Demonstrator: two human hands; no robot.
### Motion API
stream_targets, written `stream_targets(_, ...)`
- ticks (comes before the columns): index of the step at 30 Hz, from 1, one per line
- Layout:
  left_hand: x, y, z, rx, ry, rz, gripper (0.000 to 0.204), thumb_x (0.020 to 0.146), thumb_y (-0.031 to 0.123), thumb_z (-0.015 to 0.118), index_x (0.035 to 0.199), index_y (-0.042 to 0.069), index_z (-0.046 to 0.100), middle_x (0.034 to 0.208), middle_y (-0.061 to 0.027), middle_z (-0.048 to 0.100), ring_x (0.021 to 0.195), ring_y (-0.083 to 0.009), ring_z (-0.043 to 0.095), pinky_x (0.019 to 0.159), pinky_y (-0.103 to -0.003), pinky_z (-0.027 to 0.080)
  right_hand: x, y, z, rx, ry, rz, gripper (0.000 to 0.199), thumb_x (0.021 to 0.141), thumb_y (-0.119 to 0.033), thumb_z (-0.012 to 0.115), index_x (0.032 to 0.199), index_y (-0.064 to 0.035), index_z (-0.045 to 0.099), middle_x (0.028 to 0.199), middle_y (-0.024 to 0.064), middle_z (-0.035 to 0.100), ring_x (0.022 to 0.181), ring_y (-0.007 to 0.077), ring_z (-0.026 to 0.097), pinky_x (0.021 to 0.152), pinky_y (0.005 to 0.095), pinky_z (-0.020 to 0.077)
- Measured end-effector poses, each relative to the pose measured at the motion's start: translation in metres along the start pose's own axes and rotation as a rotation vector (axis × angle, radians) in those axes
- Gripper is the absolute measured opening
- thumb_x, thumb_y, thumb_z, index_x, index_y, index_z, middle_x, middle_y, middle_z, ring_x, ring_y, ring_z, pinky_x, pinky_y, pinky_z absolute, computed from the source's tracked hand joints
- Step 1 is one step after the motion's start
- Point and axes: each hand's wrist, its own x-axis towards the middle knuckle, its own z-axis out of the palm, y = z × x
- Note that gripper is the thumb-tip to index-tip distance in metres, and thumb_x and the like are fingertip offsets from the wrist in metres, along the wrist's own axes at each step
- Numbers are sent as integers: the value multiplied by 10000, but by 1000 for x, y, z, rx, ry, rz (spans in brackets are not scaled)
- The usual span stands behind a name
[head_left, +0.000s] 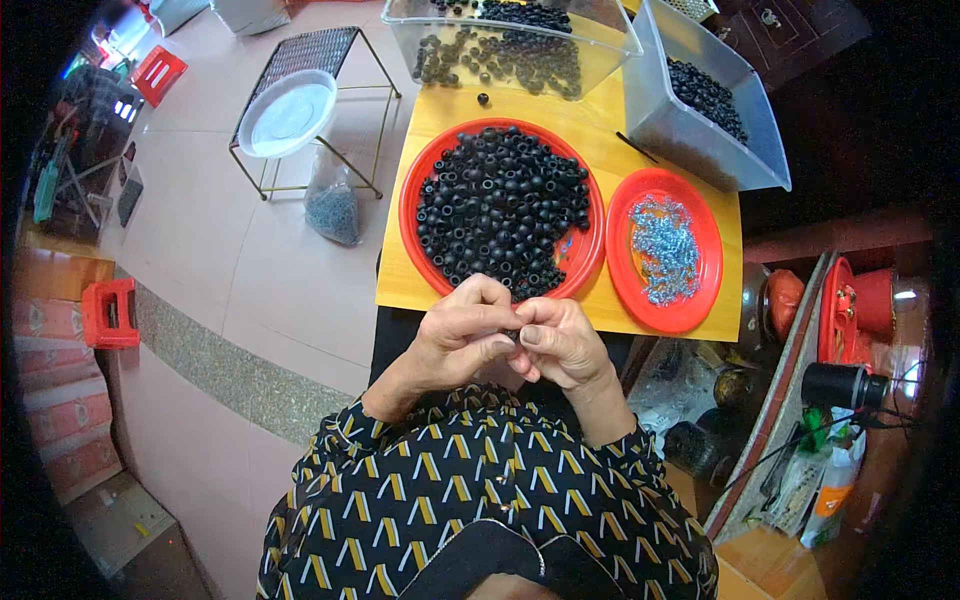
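Note:
My left hand [455,335] and my right hand [568,343] meet at the near rim of a round red plate. Both are closed, thumbs and fingertips pinched together around a small black piece [512,336], mostly hidden by the fingers. Just beyond them, the red plate [408,215] holds a heap of round black bead-like parts [500,205] with holes; a bit of its bottom shows at the right. To the right, an oval red plate [708,245] carries a loose pile of small silvery metal pieces [665,250], too fine to tell their kind.
The yellow board [600,312] bears both plates. At its far side stand two clear plastic bins [600,50] [755,150] with more black parts. A single black bead [483,99] lies near them. Left, a wire-framed stool [310,50] has a white basin [290,115]; a filled bag [332,210] is below.

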Motion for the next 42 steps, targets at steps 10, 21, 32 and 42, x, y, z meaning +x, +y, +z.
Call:
stream_targets(10,-9,-5,8,98,138,-70,208,710,-24,636,911,-24,583,815,-95,559,735,-171,553,668,-249,433,-5,6,11,-445,319,-234,135,796,-18,596,928,8,580,758,35,600,617,53,552,522,163,446)
stream_targets(21,-19,-8,11,-514,209,-332,217,767,-37,604,982,-31,575,905,-79,567,826,-127,547,720,-246,439,-5,4,14,-414,338,-315,116,773,20,606,881,17,562,728,64,590,571,86,554,473,177,456)
stream_targets(32,-16,-5,9,-423,205,-298,229,761,-28,616,985,-33,575,893,-72,558,813,-110,535,705,-233,430,-6,1,11,-331,271,-211,113,802,-28,590,902,16,560,711,47,586,589,70,551,518,173,464)
stream_targets(42,-16,-5,7,-393,188,-319,206,749,15,646,929,-43,565,890,-82,546,808,-131,518,709,-245,420,-4,-4,15,-345,258,-154,95,796,-60,611,848,2,563,666,28,574,539,51,527,465,155,438)
